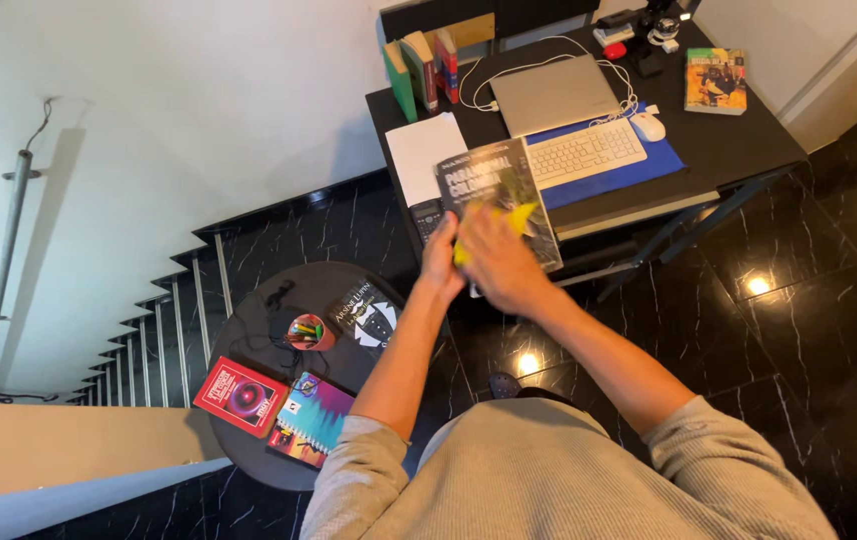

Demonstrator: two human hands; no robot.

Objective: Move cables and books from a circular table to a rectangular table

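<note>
Dark grey paperback book [502, 190] held above the black surface [729, 145] edge, left hand [441, 258] grip closed on its lower edge, right hand [502, 262] pressing a yellow cloth [519, 217] on the cover, white keyboard [587, 152] just beside.

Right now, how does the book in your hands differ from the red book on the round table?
The held book has a dark grey cover; the red book is bright red. The held book is gripped by the left hand and right hand; the red book lies flat, untouched. Both are closed.
</note>
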